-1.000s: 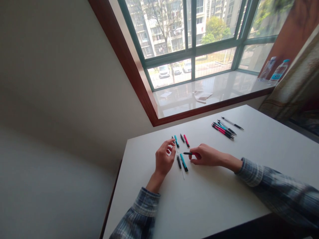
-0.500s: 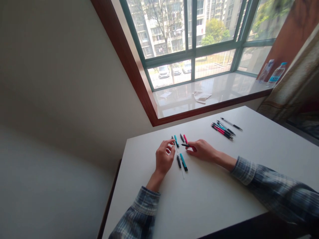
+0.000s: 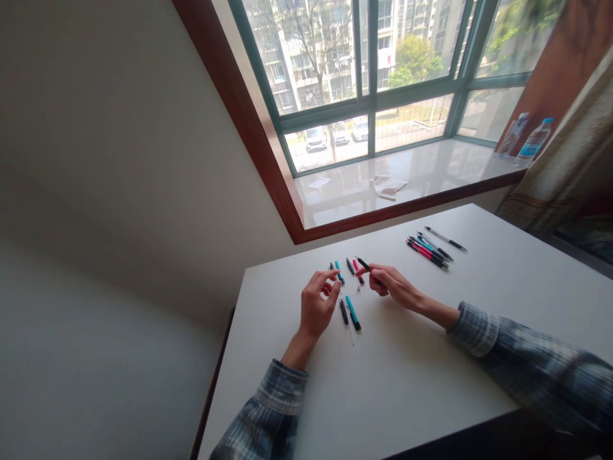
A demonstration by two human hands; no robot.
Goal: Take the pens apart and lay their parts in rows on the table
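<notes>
My right hand (image 3: 390, 283) is closed on a black and pink pen part (image 3: 364, 264), its tip pointing up and left. Just past it on the white table (image 3: 407, 370) lie short pen pieces, pink (image 3: 357, 269), black (image 3: 350, 266) and teal (image 3: 339, 271). My left hand (image 3: 316, 303) hovers with its fingers curled and pinched near the teal piece; what it holds, if anything, is too small to make out. Between the hands lie a teal pen half (image 3: 353, 312), a black pen half (image 3: 343, 311) and a thin refill (image 3: 351, 333).
A bunch of whole pens (image 3: 428, 250), pink, teal and black, lies at the table's far right, with one grey pen (image 3: 445, 238) apart. Behind the table is a glossy window sill (image 3: 431, 172) with a cloth (image 3: 387, 186) and two bottles (image 3: 527, 137).
My right hand has carried the black and pink pen part away from me, from beside the teal half to the row of short pieces, and tilted it upward. The left hand barely moved.
</notes>
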